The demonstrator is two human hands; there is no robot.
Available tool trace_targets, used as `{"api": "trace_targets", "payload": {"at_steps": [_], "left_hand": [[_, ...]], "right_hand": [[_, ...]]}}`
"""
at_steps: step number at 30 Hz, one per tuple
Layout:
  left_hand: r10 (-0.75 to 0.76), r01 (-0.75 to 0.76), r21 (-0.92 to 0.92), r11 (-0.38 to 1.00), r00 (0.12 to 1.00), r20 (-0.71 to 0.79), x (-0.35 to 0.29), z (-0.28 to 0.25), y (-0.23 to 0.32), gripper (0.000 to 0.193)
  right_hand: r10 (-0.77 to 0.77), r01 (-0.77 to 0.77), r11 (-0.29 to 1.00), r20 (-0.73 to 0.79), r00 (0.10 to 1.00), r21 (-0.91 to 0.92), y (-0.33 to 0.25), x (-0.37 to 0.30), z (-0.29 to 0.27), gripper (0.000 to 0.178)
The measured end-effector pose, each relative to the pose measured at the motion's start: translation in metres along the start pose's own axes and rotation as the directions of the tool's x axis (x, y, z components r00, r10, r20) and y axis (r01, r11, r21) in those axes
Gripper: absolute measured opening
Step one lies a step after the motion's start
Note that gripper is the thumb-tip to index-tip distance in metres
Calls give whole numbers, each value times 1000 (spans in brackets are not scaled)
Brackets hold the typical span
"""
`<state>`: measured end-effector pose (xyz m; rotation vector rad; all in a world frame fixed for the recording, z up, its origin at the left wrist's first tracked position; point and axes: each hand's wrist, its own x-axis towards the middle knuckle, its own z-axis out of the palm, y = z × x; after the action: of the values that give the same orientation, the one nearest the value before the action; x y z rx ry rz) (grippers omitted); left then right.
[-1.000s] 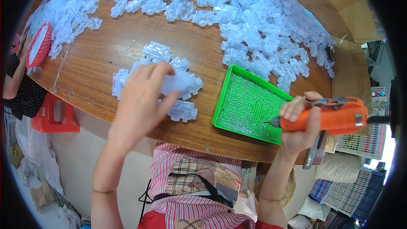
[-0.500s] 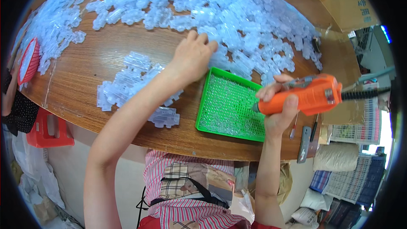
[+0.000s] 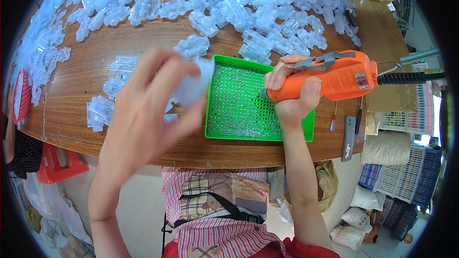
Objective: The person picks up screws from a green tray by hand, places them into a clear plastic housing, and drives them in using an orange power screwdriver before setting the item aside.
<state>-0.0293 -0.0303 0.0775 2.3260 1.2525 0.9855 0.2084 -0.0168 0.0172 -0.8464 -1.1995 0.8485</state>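
Note:
My left hand [image 3: 155, 98], smeared by motion, is raised over the table beside the tray's left edge. Its fingers grip a clear plastic part [image 3: 195, 83], also blurred. My right hand [image 3: 296, 88] is wrapped round an orange electric screwdriver [image 3: 330, 79], its dark tip over the right part of a green tray [image 3: 211, 100]. Many small silver screws [image 3: 241, 126] lie on the tray's perforated floor. Left of the tray, partly behind my left hand, is a small group of clear plastic parts [image 3: 117, 86].
A large heap of clear plastic parts [image 3: 234, 5] covers the table's far side. A red basket [image 3: 21, 96] stands at the left edge. On the right lie a small screwdriver [image 3: 333, 123] and a grey device [image 3: 348, 138]. A black cable [image 3: 406, 78] trails from the orange tool.
My left hand has come back from the heap toward me, now with a clear plastic part. The right hand and electric screwdriver have shifted slightly left and away from me.

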Motion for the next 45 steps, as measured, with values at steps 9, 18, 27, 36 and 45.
{"api": "trace_targets", "payload": {"at_steps": [9,18,27,36,45], "left_hand": [[134,-125,-59,990,973,188,-42,47,46,36],[169,-145,-144,979,970,176,-49,97,35,47],[225,-57,-427,902,908,354,-43,79,17,55],[35,127,-521,844,956,291,-55,76,15,66],[21,150,-544,826,955,296,-56,80,14,60]], "right_hand": [[63,-63,998,8,998,-20,1,-2,1,64],[34,-34,999,29,999,6,0,-1,2,61],[-22,21,999,68,997,25,-6,-3,-1,69],[-203,132,972,404,892,196,-99,-39,25,70],[-35,-24,984,317,948,178,-89,-50,36,36]]}}
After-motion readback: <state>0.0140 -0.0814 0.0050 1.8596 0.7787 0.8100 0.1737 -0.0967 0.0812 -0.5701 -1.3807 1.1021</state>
